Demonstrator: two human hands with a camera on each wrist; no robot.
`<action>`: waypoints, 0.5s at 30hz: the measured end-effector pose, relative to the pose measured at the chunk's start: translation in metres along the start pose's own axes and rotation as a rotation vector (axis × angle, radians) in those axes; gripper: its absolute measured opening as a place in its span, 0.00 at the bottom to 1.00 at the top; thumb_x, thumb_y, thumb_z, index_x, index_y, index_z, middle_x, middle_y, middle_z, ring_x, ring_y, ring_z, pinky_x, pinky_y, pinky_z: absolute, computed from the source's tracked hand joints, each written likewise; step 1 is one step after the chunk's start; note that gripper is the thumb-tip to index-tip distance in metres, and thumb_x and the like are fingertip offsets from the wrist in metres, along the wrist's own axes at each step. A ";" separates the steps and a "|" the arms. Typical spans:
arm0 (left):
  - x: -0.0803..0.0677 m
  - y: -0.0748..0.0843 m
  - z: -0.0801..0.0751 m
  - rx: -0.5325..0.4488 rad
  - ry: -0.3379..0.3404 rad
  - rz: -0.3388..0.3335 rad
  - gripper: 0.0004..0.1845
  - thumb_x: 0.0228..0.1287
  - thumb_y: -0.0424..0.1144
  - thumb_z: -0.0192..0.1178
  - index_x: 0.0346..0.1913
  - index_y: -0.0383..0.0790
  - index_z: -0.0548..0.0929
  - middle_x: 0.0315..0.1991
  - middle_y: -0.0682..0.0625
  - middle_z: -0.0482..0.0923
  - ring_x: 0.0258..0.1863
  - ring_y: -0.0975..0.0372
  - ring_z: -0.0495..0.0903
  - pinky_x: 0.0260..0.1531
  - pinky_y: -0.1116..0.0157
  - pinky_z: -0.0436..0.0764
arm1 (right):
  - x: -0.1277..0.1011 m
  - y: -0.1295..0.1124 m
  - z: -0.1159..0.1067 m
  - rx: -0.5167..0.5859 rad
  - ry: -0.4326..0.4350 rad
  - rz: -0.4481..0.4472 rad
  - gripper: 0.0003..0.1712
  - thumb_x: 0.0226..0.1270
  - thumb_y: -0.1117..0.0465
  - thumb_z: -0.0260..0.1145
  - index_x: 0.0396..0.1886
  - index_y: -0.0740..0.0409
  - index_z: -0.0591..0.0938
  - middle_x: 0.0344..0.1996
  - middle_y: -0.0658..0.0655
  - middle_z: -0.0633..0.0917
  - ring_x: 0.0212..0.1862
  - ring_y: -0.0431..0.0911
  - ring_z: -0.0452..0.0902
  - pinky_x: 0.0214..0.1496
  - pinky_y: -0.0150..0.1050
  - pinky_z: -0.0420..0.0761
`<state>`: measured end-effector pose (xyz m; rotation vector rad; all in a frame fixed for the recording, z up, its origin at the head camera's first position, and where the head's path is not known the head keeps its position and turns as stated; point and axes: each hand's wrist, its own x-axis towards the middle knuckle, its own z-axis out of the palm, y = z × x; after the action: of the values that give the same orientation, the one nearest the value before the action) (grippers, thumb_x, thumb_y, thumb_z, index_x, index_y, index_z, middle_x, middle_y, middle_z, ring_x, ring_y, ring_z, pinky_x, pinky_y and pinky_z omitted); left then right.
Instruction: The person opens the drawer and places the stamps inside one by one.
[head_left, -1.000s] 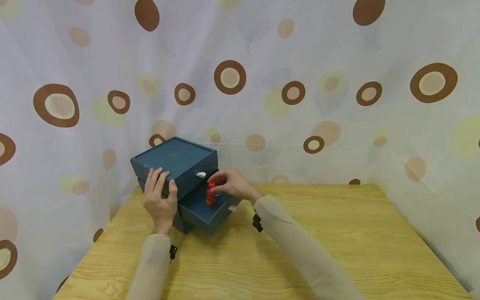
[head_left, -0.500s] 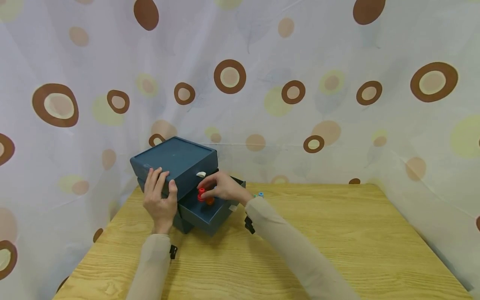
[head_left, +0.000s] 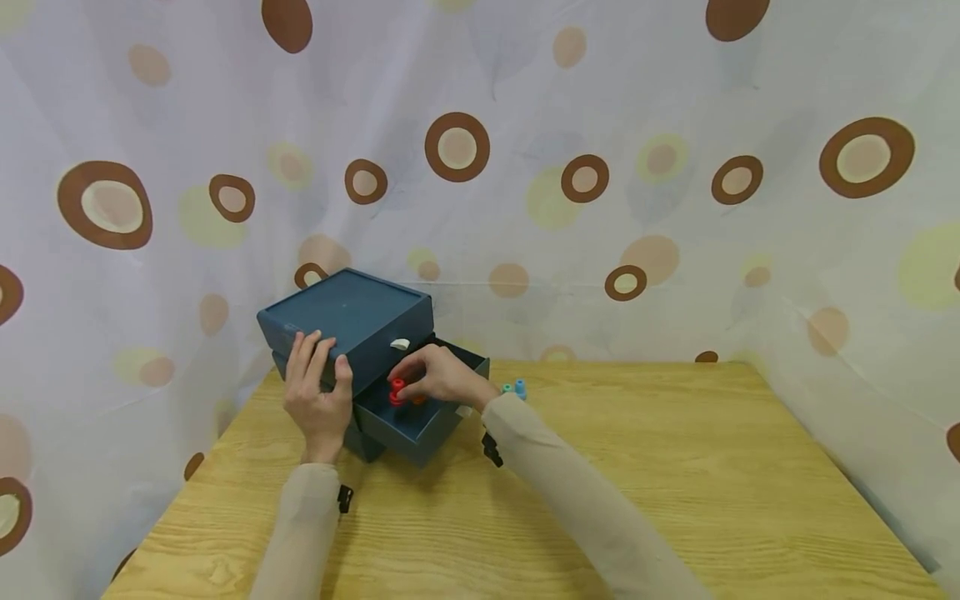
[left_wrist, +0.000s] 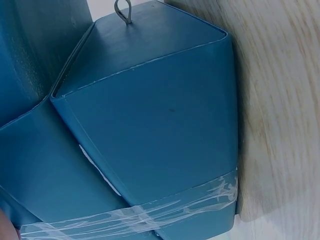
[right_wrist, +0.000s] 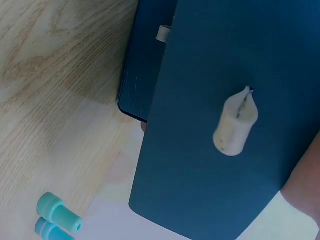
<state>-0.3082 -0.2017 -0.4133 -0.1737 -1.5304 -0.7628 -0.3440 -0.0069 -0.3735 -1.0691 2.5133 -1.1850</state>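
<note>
A dark blue box of drawers (head_left: 347, 313) stands at the table's back left, its middle drawer (head_left: 420, 423) pulled out. My left hand (head_left: 322, 357) rests on the box's top front edge with fingers laid flat and the thumb on the front. My right hand (head_left: 408, 385) reaches into the open drawer and pinches a red and orange peg piece (head_left: 397, 392), low inside it. The right wrist view shows a drawer front with a white pull tab (right_wrist: 235, 122). In the left wrist view only the taped blue box (left_wrist: 150, 125) appears.
Two small teal and blue pegs (head_left: 514, 388) (right_wrist: 56, 216) lie on the wooden table (head_left: 675, 467) just right of the drawer. A spotted curtain (head_left: 675, 167) closes in the back and both sides.
My right hand has carried the red and orange piece left and down into the drawer, tipping it from upright. The teal and blue pegs have come into view. My left hand stayed put.
</note>
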 end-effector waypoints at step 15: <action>-0.001 0.000 0.001 0.010 -0.003 -0.006 0.20 0.64 0.50 0.55 0.46 0.39 0.88 0.53 0.43 0.84 0.63 0.48 0.76 0.66 0.50 0.71 | 0.000 0.000 0.000 -0.091 0.003 -0.021 0.18 0.59 0.60 0.73 0.50 0.53 0.87 0.44 0.50 0.89 0.42 0.37 0.84 0.43 0.27 0.82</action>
<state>-0.3095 -0.2010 -0.4139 -0.1626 -1.5375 -0.7603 -0.3445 -0.0070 -0.3736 -1.1181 2.5875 -1.0879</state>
